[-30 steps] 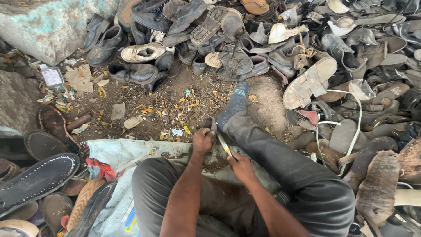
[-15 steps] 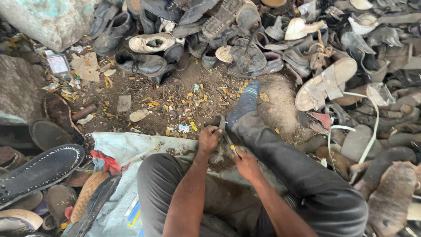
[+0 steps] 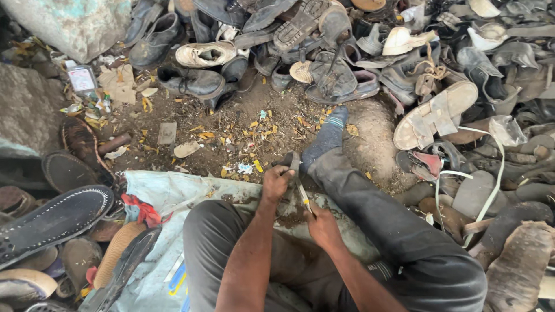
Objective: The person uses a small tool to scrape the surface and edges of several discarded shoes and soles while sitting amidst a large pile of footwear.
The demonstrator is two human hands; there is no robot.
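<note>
Bare dirt littered with yellow scraps [image 3: 254,130] served as the floor of a work spot ringed by heaps of worn footwear. At its centre, the person's left hand [image 3: 275,184] was closed in a fist around a small dark piece of shoe material [image 3: 291,160], held low between the knees. The right hand [image 3: 322,226] was curled round the handle of a slim knife [image 3: 303,195], whose long axis ran up and slightly left from that hand, its tip meeting the dark piece just below the left fist. Whether the blade had entered the material could not be told. Both hands worked over a pale blue sack [image 3: 167,193] spread across the person's lap and the ground. One socked foot [image 3: 327,136] stretched out toward the pile, toes pointing away from the body. Beyond it lay one cream shoe [image 3: 205,55] and one black lace-up shoe [image 3: 191,81], side by side. A single small rectangular packet [image 3: 82,79] with a pale label sat at far left, beside a grey rock [image 3: 26,110]. One long black sole [image 3: 52,222] lay at the lower left.
</note>
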